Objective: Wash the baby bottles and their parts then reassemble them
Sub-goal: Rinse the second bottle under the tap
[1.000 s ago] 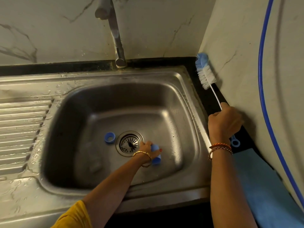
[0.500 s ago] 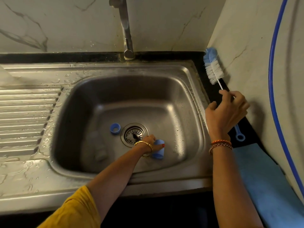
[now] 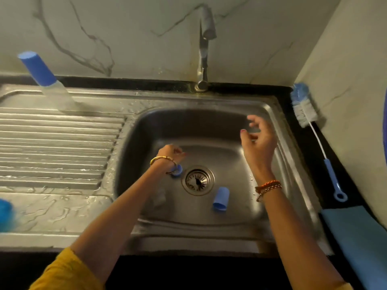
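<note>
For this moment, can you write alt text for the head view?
Two bare hands reach into a steel sink: the left hand near a blue ring by the drain, the right hand open above the basin. A blue cap lies inside; a bottle brush rests on the counter.

A home kitchen: steel sink (image 3: 278, 114) with ribbed drainboard (image 3: 54, 143), tap (image 3: 204, 49), marble-look wall (image 3: 125, 28), black counter (image 3: 310, 147).

Steel-grey sink (image 3: 278, 126) is showing a ribbed drainboard. Blue cap (image 3: 221, 198) and blue ring (image 3: 177, 171) are lying in the basin. Bottle brush (image 3: 302, 109) is showing blue-and-white bristles, blue handle. Wall (image 3: 125, 28) is reading white with grey veins. Sleeve (image 3: 67, 273) is mustard yellow.
</note>
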The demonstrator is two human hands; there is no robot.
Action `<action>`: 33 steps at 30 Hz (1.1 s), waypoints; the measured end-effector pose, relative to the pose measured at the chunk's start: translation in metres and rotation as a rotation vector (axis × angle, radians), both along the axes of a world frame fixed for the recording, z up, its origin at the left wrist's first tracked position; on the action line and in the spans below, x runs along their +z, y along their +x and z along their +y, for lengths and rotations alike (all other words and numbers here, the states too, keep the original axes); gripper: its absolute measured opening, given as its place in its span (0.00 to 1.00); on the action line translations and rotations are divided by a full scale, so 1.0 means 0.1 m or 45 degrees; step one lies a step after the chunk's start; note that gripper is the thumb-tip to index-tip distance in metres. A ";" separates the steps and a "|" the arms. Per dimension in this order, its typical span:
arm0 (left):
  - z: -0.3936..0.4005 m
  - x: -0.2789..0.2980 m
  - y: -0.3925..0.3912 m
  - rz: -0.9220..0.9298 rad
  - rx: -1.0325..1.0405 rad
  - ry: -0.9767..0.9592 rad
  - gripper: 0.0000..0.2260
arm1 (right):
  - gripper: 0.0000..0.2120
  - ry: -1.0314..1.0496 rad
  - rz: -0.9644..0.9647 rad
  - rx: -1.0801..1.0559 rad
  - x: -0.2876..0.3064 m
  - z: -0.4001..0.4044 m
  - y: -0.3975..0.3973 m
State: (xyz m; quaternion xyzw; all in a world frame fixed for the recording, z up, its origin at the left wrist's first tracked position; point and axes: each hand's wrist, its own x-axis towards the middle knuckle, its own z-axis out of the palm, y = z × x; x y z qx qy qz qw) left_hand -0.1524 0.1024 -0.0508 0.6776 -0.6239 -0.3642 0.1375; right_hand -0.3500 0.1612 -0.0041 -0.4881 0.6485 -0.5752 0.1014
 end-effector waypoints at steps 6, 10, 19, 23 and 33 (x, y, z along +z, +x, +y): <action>-0.04 -0.13 0.41 -0.166 0.112 0.134 0.21 | 0.05 0.420 -0.974 0.305 0.19 -0.54 0.47; 0.10 -0.34 0.48 -0.361 0.063 0.208 0.29 | 0.07 0.581 -1.653 0.426 0.16 -0.98 0.52; 0.07 -0.59 0.45 -0.624 -0.239 0.333 0.45 | 0.28 0.465 -2.091 0.445 0.18 -1.88 0.52; 0.04 -0.68 0.47 -0.675 -0.306 0.382 0.42 | 0.21 0.374 -2.181 0.445 0.22 -2.07 0.59; 0.04 -0.71 0.51 -0.728 -0.302 0.433 0.33 | 0.12 0.277 -2.252 0.354 0.23 -2.11 0.62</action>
